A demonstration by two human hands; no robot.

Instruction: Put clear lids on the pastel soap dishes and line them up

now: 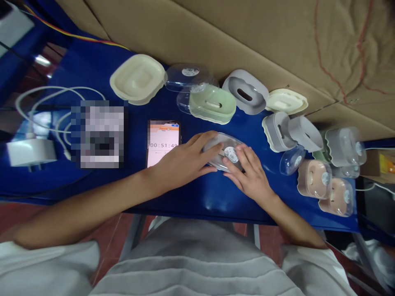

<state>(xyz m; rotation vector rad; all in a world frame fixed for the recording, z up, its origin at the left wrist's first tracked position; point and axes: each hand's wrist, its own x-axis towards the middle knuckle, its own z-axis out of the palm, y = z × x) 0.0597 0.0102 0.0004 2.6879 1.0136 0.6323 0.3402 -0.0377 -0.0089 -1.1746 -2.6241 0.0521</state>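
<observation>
A grey soap box (231,154) with a clear lid and a round white sticker lies on the blue table in front of me. My left hand (193,158) grips its left side, with fingers across the top and thumb along the near edge. On the right side, my right hand (250,174) is closed around the rim, its fingertips beside the sticker. The hands cover parts of both ends. Just beyond them sit a green soap box piece (212,105) and a grey slotted piece (247,92).
A phone (163,142) showing a timer lies left, near a white charger (31,152) with looped cable. A cream tray (138,78) and clear lid (188,78) sit at the back. Peach boxes (313,176) and other soap box parts crowd the right, below a cardboard wall (216,37).
</observation>
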